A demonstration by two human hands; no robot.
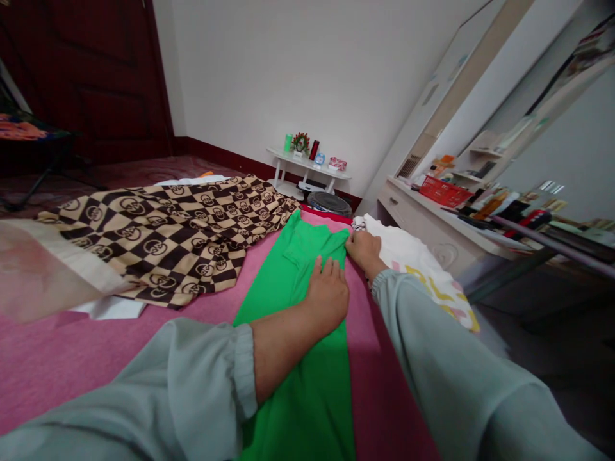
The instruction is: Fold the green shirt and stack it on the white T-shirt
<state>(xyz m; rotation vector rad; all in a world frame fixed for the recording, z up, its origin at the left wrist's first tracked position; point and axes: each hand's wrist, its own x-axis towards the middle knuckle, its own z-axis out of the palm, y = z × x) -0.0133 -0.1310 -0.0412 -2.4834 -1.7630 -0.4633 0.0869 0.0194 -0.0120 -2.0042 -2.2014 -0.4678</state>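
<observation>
A bright green garment (307, 346) lies in a long folded strip on the pink bed cover (192, 349); its exact kind is hard to make out. Across its upper part rests my left hand (329, 294), palm down with the fingers stretched out. At the strip's far right edge, my right hand (366, 248) has its fingers closed on the green cloth. Small creases run across the fabric near both hands. Just right of my right hand lies a white garment (408, 250) with yellow and pink lettering.
Brown-and-beige checked cloth (192, 230) spreads to the left, beside a sheer pale fabric (52, 269). Beyond the bed stand a low white shelf (307, 165) and a round dark object (329, 203). A dressing table (432, 218) with a red basket (444, 191) borders the right side.
</observation>
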